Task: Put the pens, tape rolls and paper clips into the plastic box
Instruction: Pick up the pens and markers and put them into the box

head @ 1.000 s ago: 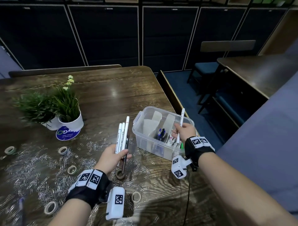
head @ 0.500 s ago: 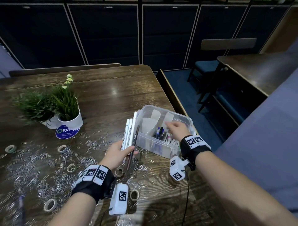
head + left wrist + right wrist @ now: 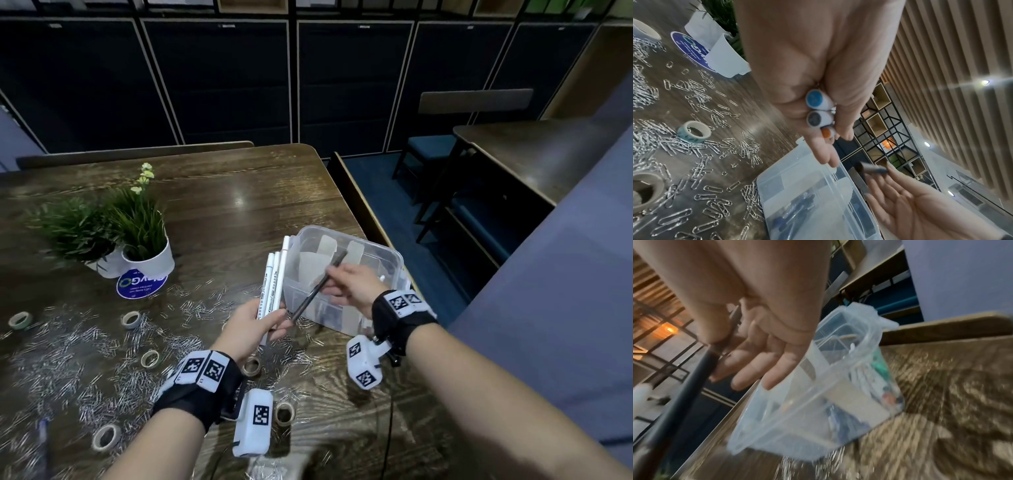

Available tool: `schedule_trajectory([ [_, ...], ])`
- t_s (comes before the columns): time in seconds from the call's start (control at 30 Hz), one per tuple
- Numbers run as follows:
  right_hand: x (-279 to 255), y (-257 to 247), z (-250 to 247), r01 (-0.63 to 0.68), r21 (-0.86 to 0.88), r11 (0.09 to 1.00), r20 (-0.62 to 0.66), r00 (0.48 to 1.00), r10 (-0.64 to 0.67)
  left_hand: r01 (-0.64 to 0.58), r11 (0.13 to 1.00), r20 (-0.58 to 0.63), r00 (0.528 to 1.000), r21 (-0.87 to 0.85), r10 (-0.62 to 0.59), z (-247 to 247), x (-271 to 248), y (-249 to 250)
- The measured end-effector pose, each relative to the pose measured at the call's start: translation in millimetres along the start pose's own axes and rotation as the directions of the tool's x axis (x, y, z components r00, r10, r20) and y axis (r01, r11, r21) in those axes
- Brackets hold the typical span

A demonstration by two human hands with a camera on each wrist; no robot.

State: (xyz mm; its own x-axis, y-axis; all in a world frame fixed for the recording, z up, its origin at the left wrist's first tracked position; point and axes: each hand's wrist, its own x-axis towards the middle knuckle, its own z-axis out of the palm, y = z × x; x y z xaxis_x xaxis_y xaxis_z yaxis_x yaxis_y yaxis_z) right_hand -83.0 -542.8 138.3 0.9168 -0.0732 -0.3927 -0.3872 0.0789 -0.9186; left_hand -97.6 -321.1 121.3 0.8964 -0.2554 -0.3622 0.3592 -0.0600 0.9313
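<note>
My left hand grips three white pens upright beside the clear plastic box; their blue, grey and orange end caps show in the left wrist view. My right hand pinches a dark pen between thumb and fingers, slanted over the box's near left corner, its lower tip close to my left hand's fingers. The same dark pen crosses the right wrist view. Pens lie inside the box. Paper clips and tape rolls are strewn over the table.
Two potted plants and a round blue sticker stand at the left, behind the clips. A blue pen lies at the lower left. The box sits near the table's right edge, with a chair and another table beyond.
My right hand let a white pen go into the box, then came over to my left hand and took the dark pen from the bundle. My left hand moved toward the box.
</note>
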Motion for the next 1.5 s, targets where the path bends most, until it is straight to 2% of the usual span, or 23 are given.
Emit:
schedule_trajectory([
  [0.07,4.9,-7.2,-21.3,0.039,0.069,0.997,-0.139,0.99,-0.029,0.014,0.999,-0.012,1.0,-0.049,-0.015,-1.8,-0.5,-0.6],
  [0.17,13.6,-18.9,-51.9,0.091,0.151,0.984,-0.321,0.946,-0.038,0.011,0.999,-0.005,1.0,-0.047,-0.011,-4.4,-2.4,-0.1],
  [0.27,25.3,-19.4,-74.0,0.079,0.071,0.994,-0.456,0.889,-0.038,0.023,0.999,-0.015,1.0,-0.044,-0.024,-7.2,0.2,-3.7],
  [0.37,39.5,-9.4,-83.2,0.001,-0.025,1.0,-0.503,0.864,-0.013,0.036,0.998,-0.015,0.999,-0.054,-0.037,-6.7,2.2,-4.9],
  [0.47,46.5,-0.1,-81.0,-0.118,-0.199,0.973,-0.507,0.862,0.001,0.052,0.997,-0.001,0.999,-0.063,-0.052,-4.2,2.8,-3.8],
  [0.53,45.6,2.6,-74.9,-0.13,-0.268,0.955,-0.479,0.878,-0.015,0.054,0.997,0.015,0.998,-0.062,-0.053,-1.0,3.4,-2.4],
  [0.57,43.3,3.5,-70.3,-0.106,-0.249,0.963,-0.443,0.896,-0.016,0.054,0.997,0.021,0.998,-0.062,-0.053,1.0,3.8,-1.6],
  [0.7,21.9,-0.7,-37.5,-0.052,-0.131,0.99,-0.144,0.989,0.033,0.049,0.998,0.071,0.996,-0.05,-0.045,13.8,1.6,3.2],
  [0.8,11.7,-0.5,-12.9,-0.043,-0.164,0.986,0.058,0.997,0.053,0.047,0.997,0.096,0.994,-0.054,-0.042,23.4,-2.9,5.1],
  [0.9,8.6,4.8,2.8,-0.044,-0.125,0.991,0.146,0.987,0.062,0.063,0.996,0.119,0.991,-0.07,-0.054,28.3,-7.0,7.1],
  [1.0,9.3,11.7,6.2,-0.017,-0.138,0.99,0.114,0.993,0.033,0.078,0.994,0.145,0.987,-0.073,-0.067,27.0,-11.1,9.5],
  [1.1,7.4,13.5,5.5,-0.039,-0.065,0.997,0.097,0.994,0.046,0.08,0.995,0.179,0.981,-0.056,-0.069,26.2,-14.1,10.6],
  [1.23,5.4,6.3,-6.1,-0.054,0.039,0.998,0.059,0.997,0.051,0.068,0.995,0.143,0.988,-0.074,-0.057,22.4,-10.6,7.2],
  [1.4,13.0,-4.7,-49.3,-0.015,0.125,0.992,-0.176,0.984,0.037,0.044,0.999,0.089,0.995,0.022,-0.046,11.9,-5.5,5.1],
  [1.5,19.2,-6.7,-69.2,0.018,0.096,0.995,-0.345,0.939,0.016,0.024,0.994,0.058,0.998,0.105,-0.03,5.4,-2.7,5.7],
])
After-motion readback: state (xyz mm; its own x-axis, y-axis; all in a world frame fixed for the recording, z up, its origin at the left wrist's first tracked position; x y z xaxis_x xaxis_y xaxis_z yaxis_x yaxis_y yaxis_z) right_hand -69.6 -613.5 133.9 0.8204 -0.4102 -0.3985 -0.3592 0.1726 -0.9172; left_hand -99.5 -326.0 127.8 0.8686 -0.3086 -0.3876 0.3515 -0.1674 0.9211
